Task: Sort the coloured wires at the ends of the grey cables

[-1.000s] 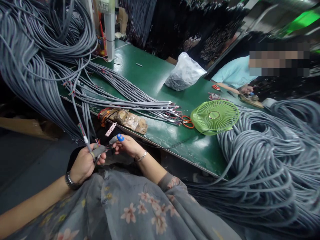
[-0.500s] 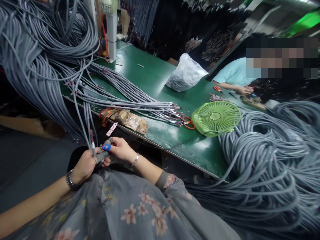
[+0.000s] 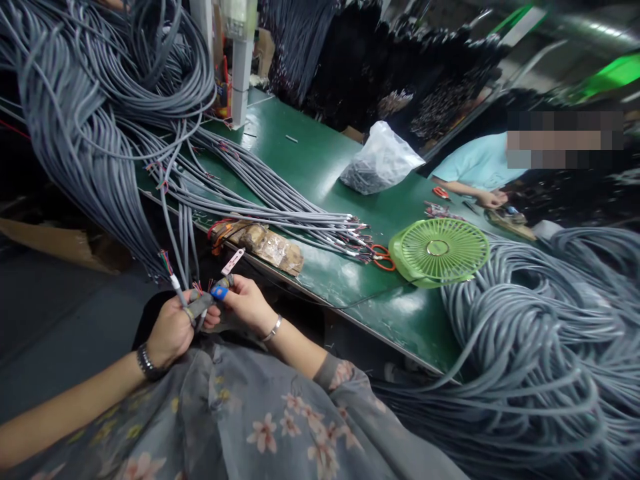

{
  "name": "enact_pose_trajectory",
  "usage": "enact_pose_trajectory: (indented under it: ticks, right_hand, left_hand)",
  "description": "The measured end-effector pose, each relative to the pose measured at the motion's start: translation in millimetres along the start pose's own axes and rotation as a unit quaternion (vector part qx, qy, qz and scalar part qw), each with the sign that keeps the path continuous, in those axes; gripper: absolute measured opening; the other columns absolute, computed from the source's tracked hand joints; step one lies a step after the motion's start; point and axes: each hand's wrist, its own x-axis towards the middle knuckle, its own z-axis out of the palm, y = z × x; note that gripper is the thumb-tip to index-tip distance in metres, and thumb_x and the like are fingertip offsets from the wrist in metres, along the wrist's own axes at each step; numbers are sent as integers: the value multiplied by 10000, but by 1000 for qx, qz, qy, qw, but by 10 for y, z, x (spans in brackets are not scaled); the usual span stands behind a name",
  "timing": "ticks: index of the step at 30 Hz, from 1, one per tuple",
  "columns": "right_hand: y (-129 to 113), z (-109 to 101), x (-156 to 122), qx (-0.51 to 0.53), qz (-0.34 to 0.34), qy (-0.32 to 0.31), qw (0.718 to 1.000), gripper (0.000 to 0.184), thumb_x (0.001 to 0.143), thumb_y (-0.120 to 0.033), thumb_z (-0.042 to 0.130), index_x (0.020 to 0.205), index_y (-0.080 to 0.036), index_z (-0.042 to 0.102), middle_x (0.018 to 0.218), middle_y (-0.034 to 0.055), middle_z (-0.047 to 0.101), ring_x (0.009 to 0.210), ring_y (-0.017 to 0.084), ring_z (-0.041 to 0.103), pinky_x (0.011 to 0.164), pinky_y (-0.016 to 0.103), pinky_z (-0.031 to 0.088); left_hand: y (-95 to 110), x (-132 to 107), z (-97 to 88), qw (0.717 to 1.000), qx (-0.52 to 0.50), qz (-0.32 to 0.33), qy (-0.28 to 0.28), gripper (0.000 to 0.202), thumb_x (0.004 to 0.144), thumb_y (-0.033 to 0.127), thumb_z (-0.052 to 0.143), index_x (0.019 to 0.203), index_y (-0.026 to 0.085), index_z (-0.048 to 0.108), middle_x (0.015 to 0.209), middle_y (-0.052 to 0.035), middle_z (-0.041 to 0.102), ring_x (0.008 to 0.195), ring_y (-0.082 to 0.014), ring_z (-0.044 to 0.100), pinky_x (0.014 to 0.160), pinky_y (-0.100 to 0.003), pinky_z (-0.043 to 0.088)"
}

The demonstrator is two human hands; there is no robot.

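Note:
My left hand point(image 3: 173, 328) is closed around grey cable ends, its thumb wrapped in grey tape. One cable end point(image 3: 173, 280) stands up from this grip, with a white band and thin coloured wires fanned out at its tip. My right hand point(image 3: 246, 303) pinches at the thin reddish wires point(image 3: 200, 288) of another cable end, right against my left hand. Blue tape covers one of its fingertips and grey tape another. What exactly lies between the right fingertips is hidden. Both hands are below the table's near edge, above my lap.
A green table point(image 3: 315, 160) carries a row of grey cables point(image 3: 280, 193), orange-handled scissors point(image 3: 384, 259), a green fan point(image 3: 440, 250), a taped brown block point(image 3: 273, 247) and a plastic bag point(image 3: 383, 160). Cable coils point(image 3: 540, 320) heap at right, more point(image 3: 85, 120) at left. A co-worker point(image 3: 475, 163) sits opposite.
The cable end with the white band has tilted left, and its coloured wires are now spread apart. Reddish wires show more between my hands. The whole view has shifted slightly.

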Motion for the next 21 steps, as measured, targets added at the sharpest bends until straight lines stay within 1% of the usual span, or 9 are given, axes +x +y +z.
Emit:
enact_pose_trajectory:
  ticks: [5, 9, 11, 14, 17, 19, 21]
  right_hand:
    - [30, 1, -25, -10, 12, 32, 999, 485, 620, -549, 946, 669, -211, 601, 568, -40, 527, 516, 95, 427, 504, 257, 345]
    - [44, -30, -50, -11, 35, 21, 999, 528, 590, -574, 958, 659, -210, 581, 536, -64, 499, 492, 80, 397, 496, 252, 334]
    - [39, -52, -54, -11, 49, 2, 999, 533, 590, -578, 955, 670, -202, 586, 546, -64, 510, 497, 79, 411, 506, 251, 351]
    - [30, -88, -50, 13, 66, -20, 998, 531, 609, -600, 931, 701, -193, 603, 575, -63, 545, 508, 80, 446, 534, 255, 411]
    - [29, -124, -24, 75, 72, -18, 994, 540, 611, -621, 922, 737, -190, 620, 604, -62, 569, 513, 78, 454, 536, 251, 449]
    - [30, -148, 14, 112, 70, -14, 991, 530, 616, -598, 934, 765, -186, 635, 631, -52, 592, 528, 81, 468, 527, 239, 459]
    - [20, -172, 70, 133, 78, -11, 988, 475, 689, -557, 916, 800, -181, 648, 663, -39, 620, 542, 86, 491, 529, 233, 476]
  left_hand:
    - [-5, 34, -12, 999, -27, 20, 35, 325, 475, 307, 936, 634, 176, 684, 489, -20, 692, 409, -166, 623, 450, -268, 517]
    - [35, 29, 6, 997, -42, 16, 56, 322, 473, 293, 921, 629, 179, 663, 491, -22, 696, 405, -152, 609, 426, -243, 487]
    - [58, 18, 21, 997, -42, 10, 56, 339, 446, 290, 926, 621, 179, 657, 483, -17, 692, 393, -139, 591, 396, -215, 437]
    - [83, 7, 39, 998, -37, 6, 58, 371, 402, 298, 934, 610, 180, 651, 470, -12, 685, 378, -132, 579, 368, -190, 376]
    - [89, -2, 42, 998, -28, 6, 54, 383, 389, 320, 940, 606, 179, 657, 476, -15, 693, 373, -128, 580, 365, -186, 366]
    - [94, -12, 40, 999, -20, 6, 42, 380, 391, 327, 945, 603, 176, 668, 483, -17, 698, 374, -123, 581, 369, -185, 369]
    - [110, -25, 39, 1000, -11, 1, 21, 374, 390, 331, 953, 586, 169, 679, 479, -18, 691, 372, -115, 574, 371, -186, 374]
